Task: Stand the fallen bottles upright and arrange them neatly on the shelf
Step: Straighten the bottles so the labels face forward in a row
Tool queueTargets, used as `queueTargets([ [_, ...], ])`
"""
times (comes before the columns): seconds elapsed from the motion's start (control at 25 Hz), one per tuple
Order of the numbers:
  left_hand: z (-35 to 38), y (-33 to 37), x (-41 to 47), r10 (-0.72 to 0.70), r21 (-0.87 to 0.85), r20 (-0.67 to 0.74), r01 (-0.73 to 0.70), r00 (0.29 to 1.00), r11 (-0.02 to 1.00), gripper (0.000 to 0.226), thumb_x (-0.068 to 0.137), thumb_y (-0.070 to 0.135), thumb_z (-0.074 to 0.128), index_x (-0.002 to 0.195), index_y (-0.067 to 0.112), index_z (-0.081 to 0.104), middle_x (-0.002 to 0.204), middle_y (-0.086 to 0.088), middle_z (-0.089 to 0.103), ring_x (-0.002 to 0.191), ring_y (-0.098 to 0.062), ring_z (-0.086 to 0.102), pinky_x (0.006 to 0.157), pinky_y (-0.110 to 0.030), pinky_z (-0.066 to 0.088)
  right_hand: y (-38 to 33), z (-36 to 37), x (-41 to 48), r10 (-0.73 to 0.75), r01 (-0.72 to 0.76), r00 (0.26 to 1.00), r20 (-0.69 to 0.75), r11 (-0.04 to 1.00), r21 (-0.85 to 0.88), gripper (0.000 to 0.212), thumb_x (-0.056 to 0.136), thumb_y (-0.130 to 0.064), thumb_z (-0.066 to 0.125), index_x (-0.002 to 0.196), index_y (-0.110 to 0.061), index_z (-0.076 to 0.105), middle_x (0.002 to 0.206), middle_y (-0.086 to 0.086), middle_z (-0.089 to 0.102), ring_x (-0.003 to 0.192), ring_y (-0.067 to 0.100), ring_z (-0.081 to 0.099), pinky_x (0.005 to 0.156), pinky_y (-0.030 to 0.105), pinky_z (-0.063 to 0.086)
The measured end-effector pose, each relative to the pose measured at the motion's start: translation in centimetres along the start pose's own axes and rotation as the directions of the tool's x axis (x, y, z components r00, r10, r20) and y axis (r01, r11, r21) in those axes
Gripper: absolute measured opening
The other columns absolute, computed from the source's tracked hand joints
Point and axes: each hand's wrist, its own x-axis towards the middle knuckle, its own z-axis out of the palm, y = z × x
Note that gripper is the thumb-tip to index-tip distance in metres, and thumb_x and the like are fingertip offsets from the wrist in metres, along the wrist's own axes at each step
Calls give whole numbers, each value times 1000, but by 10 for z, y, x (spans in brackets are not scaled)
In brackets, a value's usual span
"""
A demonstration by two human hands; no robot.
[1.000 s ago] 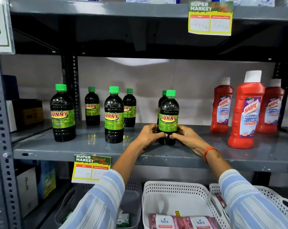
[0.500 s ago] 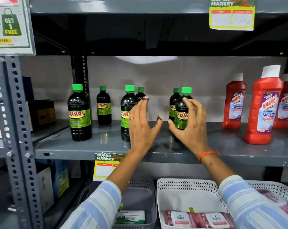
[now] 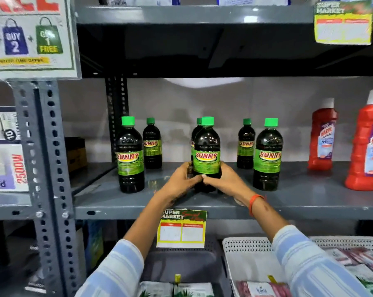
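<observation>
Head view: left hand (image 3: 181,182), right hand (image 3: 226,181) now clasp middle front bottle (image 3: 206,155) (upright); earlier spread open.

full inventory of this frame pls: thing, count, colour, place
Sunny bottles: six, dark liquid, green caps, all upright on the grey shelf; front middle bottle is held.
Harpic bottles: two showing, red, white caps, shelf right.
Price tags: two, yellow-green, on shelf edges.
Offer sign: one, white, top left.
Baskets: white right, grey centre, below the shelf, holding packets.
Boxes: white, left rack.
Left hand: on held bottle's base.
Right hand: same bottle, orange wristband.
</observation>
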Motion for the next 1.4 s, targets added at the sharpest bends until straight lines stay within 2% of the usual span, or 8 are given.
queueTargets([
  [0.24,1,-9,4,-28,-15,-34,28,999,1000,48,85,9,65,129,2,45,121,-13,62,109,-21,60,97,-38,48,0,-2,-3,16,-17,1000,24,1000,24,36,76,-16,72,106,-26,55,101,0,68,95,17,63,76,30,53],
  [0.52,3,-4,0,-25,-39,-92,21,995,999,48,84,5,66,127,1,46,112,-9,63,97,-15,60,77,-12,52,0,-2,-2,39,-40,996,86,999,11,47,79,-14,68,123,-15,52,103,-2,64,89,8,59,69,18,46],
  [0.8,4,1,-3,-6,7,-197,7,980,1000,58,83,13,67,133,4,40,127,-14,57,114,-22,56,97,-33,46,-7,-1,-5,54,-51,997,46,997,-59,68,81,-19,67,139,-12,33,129,8,56,107,15,55,87,25,46],
  [0.96,2,15,-33,444,413,-517,-242,732,878,57,84,24,57,135,7,39,130,-11,53,119,-17,48,102,-30,38,-30,11,-21,-422,306,786,-452,901,-308,76,75,-33,64,141,-9,35,140,15,40,131,24,38,111,34,32],
  [1.04,-16,16,-43,645,691,-537,-156,544,706,60,85,27,57,136,5,35,135,-15,49,123,-23,44,104,-33,33,-50,30,-25,-675,489,602,-427,734,-471,65,73,-32,64,131,-6,48,130,14,46,124,22,41,109,28,33],
  [1.12,-43,11,-51,648,740,-596,11,473,672,69,84,36,55,140,4,28,143,-17,41,130,-26,37,108,-35,26,-65,59,-18,-687,562,674,-271,715,-415,56,75,-30,62,126,-7,52,124,12,49,119,22,47,103,32,42],
  [1.24,-84,-3,-69,373,512,-705,70,604,856,78,78,41,55,141,5,27,141,-15,43,128,-26,38,104,-34,30,-70,105,6,-354,346,935,23,894,-283,57,78,-25,67,129,-10,47,129,13,51,121,26,50,102,38,43],
  [1.4,-119,-13,-74,-18,204,-548,155,837,967,48,82,22,69,123,6,50,112,-9,64,102,-20,60,79,-24,40,-60,140,27,-40,70,955,295,993,-90,72,72,-14,75,135,-9,40,136,15,54,124,28,52,105,40,43],
])
